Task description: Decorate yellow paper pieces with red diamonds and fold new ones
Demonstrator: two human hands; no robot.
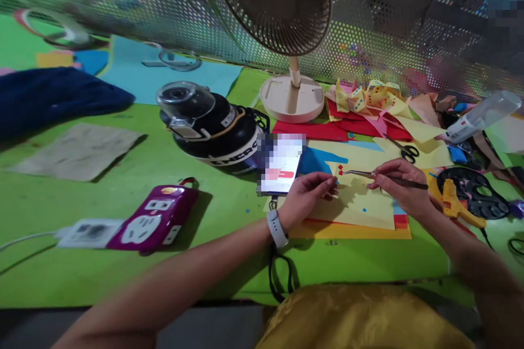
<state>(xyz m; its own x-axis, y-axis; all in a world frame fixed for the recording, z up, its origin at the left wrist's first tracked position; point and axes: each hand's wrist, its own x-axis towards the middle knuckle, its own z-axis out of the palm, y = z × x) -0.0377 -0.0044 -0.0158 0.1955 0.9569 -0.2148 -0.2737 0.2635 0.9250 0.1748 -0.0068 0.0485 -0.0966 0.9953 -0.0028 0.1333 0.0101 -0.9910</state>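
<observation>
My right hand (403,185) is closed round a pair of metal tweezers (360,173) whose tips point left over a yellow paper sheet (360,207). My left hand (307,193), with a white wristband, pinches its fingertips together just left of the tweezer tips; what it holds is too small to name. Tiny red and blue paper bits lie on the yellow sheet near the tips. A phone (280,166) leans upright just left of my left hand.
On the green mat (164,169) stand a desk fan (290,92), a black helmet (213,128) and a purple power strip (153,221). Scissors (405,150), a yellow glue gun (456,204), coloured paper scraps (368,98) and a black palette (475,191) crowd the right. A perforated metal screen (409,22) closes the back.
</observation>
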